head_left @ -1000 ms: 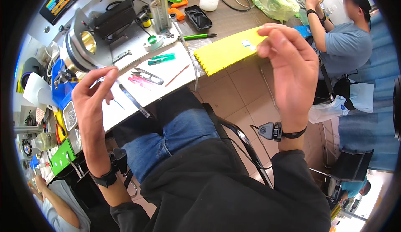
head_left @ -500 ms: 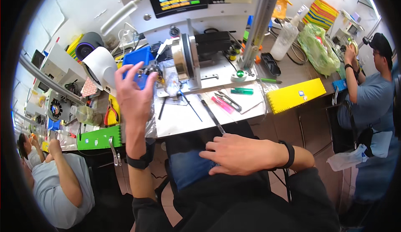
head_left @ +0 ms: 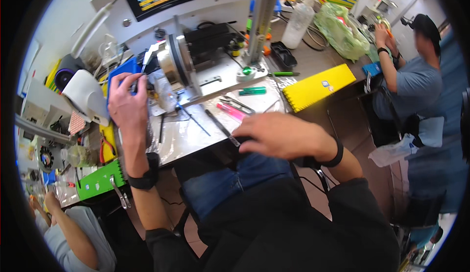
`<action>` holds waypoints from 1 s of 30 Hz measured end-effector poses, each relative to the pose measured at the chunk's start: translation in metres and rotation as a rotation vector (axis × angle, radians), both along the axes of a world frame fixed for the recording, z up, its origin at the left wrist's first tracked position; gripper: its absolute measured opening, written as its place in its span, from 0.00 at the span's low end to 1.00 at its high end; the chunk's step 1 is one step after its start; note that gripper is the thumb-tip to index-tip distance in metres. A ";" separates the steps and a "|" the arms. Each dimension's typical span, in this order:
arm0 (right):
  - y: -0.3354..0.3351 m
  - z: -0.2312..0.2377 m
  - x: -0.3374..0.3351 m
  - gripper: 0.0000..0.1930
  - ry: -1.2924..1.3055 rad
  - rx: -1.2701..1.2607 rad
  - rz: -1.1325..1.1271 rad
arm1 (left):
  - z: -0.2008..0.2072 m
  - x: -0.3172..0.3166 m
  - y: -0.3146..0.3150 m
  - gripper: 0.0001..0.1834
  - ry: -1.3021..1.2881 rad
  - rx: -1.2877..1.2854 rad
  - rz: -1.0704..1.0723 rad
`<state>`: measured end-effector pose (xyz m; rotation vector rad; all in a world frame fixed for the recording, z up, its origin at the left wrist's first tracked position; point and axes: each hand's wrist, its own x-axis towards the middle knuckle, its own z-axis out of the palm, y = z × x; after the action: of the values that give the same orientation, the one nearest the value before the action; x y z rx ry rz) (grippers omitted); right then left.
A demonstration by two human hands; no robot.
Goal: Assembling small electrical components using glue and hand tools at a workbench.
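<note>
My left hand (head_left: 128, 103) is raised at the blue bin's near side, thumb and fingers closed around a small dark piece too hidden to name. Beside it a metal disc-shaped wheel (head_left: 170, 65) stands upright on the bench machine. My right hand (head_left: 286, 136) hovers over the front edge of the white work surface, fingers and thumb apart. Just by its fingertips lies a slim black tool (head_left: 221, 126) with a metal end. Past that are a pink tool (head_left: 231, 110), black-handled snips (head_left: 240, 104) and a green case (head_left: 252, 91).
The blue bin (head_left: 122, 69) and a white rounded device (head_left: 88, 95) stand left. A metal post (head_left: 264, 17) rises behind the work surface. Yellow (head_left: 320, 86) and green (head_left: 100, 180) toothed strips edge the tables. One person sits right (head_left: 411, 88), another lower left (head_left: 83, 237).
The view has turned, shifting the bench leftward and upward. My left fingers, spread before, have closed on a small dark piece. My right hand has come closer to the slim black tool.
</note>
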<state>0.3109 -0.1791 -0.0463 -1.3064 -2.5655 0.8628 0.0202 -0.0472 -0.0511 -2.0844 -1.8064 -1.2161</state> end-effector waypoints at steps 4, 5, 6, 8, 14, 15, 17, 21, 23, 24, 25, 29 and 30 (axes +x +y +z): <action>-0.001 0.000 0.074 0.13 0.009 0.094 -0.491 | -0.008 -0.002 0.006 0.10 0.058 0.063 -0.033; -0.004 -0.003 0.095 0.13 -0.041 0.179 -0.548 | -0.008 -0.001 0.004 0.09 0.054 0.055 -0.029; -0.008 -0.009 0.116 0.13 -0.094 0.263 -0.606 | -0.008 0.002 0.004 0.08 0.052 0.047 -0.028; -0.014 -0.026 0.155 0.15 -0.121 0.293 -0.634 | -0.012 0.000 0.006 0.09 0.045 0.020 -0.037; -0.027 -0.089 0.199 0.20 -0.119 0.472 -0.648 | -0.023 -0.008 0.012 0.11 0.085 0.005 0.009; -0.028 -0.090 0.201 0.20 -0.151 0.525 -0.625 | -0.024 -0.012 0.012 0.11 0.115 0.045 0.001; -0.028 -0.093 0.204 0.19 -0.199 0.606 -0.586 | -0.027 -0.020 0.016 0.11 0.162 0.097 -0.016; -0.032 -0.085 0.201 0.18 -0.197 0.673 -0.543 | -0.035 -0.026 0.022 0.12 0.142 0.080 -0.027; -0.035 -0.070 0.197 0.17 -0.306 0.804 -0.520 | -0.037 -0.023 0.021 0.12 0.154 0.083 -0.041; -0.034 -0.062 0.192 0.17 -0.296 0.804 -0.512 | -0.033 -0.024 0.017 0.13 0.175 0.094 -0.040; -0.035 -0.054 0.185 0.17 -0.316 0.854 -0.504 | -0.030 -0.027 0.015 0.13 0.195 0.098 -0.018; -0.048 -0.029 0.164 0.15 -0.351 0.922 -0.476 | -0.035 -0.030 0.017 0.13 0.216 0.134 -0.029; -0.051 -0.023 0.160 0.15 -0.363 0.927 -0.468 | -0.036 -0.033 0.019 0.14 0.195 0.074 0.010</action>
<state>0.4710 -0.2302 -0.0697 -1.6471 -2.1859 -0.6289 -0.0130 -0.0281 -0.0873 -2.0705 -1.6592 -1.0203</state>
